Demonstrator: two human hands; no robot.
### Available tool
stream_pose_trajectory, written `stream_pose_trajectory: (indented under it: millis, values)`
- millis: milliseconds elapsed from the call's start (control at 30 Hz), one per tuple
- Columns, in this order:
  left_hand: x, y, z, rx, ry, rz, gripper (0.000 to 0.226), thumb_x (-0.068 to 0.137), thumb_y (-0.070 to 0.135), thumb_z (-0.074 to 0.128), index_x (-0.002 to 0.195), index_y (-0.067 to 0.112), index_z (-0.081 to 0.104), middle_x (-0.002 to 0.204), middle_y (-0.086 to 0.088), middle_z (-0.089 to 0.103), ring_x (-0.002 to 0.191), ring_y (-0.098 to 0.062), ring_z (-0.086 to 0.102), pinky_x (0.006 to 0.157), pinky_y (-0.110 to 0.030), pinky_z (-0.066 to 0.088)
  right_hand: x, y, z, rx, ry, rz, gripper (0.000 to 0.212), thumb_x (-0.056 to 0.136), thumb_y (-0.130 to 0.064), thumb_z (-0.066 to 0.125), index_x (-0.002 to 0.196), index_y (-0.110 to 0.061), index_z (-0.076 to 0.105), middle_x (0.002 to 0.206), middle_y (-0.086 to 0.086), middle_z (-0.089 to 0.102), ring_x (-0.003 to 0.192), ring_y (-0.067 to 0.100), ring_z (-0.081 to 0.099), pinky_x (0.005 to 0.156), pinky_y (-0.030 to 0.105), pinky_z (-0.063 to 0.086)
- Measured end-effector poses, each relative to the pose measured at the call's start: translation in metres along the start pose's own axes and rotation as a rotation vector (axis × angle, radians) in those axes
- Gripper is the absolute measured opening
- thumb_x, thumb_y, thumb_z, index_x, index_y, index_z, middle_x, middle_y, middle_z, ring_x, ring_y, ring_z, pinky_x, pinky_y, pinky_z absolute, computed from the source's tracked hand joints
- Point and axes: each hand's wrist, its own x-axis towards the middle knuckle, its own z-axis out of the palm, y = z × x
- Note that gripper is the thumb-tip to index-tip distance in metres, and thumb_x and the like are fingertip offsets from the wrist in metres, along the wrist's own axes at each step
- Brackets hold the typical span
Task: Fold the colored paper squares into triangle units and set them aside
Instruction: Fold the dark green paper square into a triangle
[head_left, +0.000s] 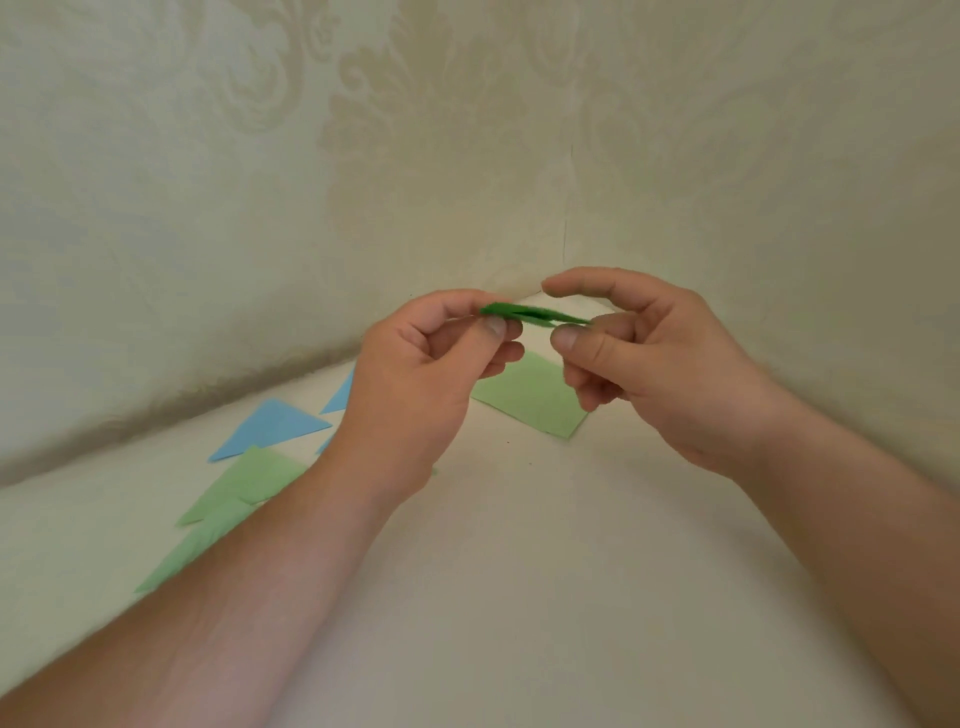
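Note:
A green paper (535, 314), folded and seen edge-on, is held in the air between both hands. My left hand (415, 384) pinches its left end between thumb and forefinger. My right hand (660, 358) pinches its right end, with the forefinger arched above it. Below the hands a flat light-green paper square (530, 397) lies on the cream surface. To the left lie folded triangles: a blue triangle (270, 426), a second blue one (340, 395) partly hidden behind my left hand, and two light-green triangles (244, 480), the nearer one (192, 545) partly under my left forearm.
The cream cloth-covered surface (493, 571) meets patterned cream walls (311, 182) that form a corner just behind the hands. Both forearms reach in from the bottom corners of the view.

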Motion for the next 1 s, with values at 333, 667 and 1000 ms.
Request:
stream_pose_trajectory:
  millis: [333, 667, 1000]
  values:
    - [-0.0035, 0.0018, 0.0016, -0.049, -0.066, 0.075, 0.024, 0.088, -0.009, 0.071, 0.099, 0.011, 0.071, 0.092, -0.006, 0.08, 0.087, -0.016, 0.075, 0.093, -0.039, 0.059, -0.0003, -0.0002, -0.002, 0.184, -0.062, 0.023, 0.026, 0.071, -0.017, 0.076, 0.092, -0.032, 0.079, 0.089, 0.0, 0.074, 0.071, 0.02, 0.067, 0.07, 0.032, 0.054]
    - [-0.0043, -0.0009, -0.0004, -0.014, -0.12, 0.095, 0.022, 0.087, -0.005, 0.076, 0.093, 0.015, 0.069, 0.095, -0.01, 0.079, 0.09, -0.024, 0.075, 0.088, -0.035, 0.06, 0.0006, -0.0006, -0.0017, 0.078, 0.05, -0.091, 0.015, 0.068, -0.024, 0.08, 0.081, -0.028, 0.082, 0.077, 0.003, 0.076, 0.072, 0.019, 0.067, 0.076, 0.039, 0.056]
    - [-0.0051, -0.0008, 0.0048, -0.075, -0.065, -0.051, 0.005, 0.096, 0.006, 0.066, 0.098, 0.009, 0.07, 0.092, -0.008, 0.08, 0.086, -0.022, 0.077, 0.083, -0.033, 0.062, -0.0012, -0.0051, 0.0037, 0.015, 0.137, -0.104, 0.012, 0.075, -0.03, 0.076, 0.079, -0.019, 0.074, 0.072, -0.002, 0.073, 0.061, 0.014, 0.063, 0.065, 0.027, 0.055]
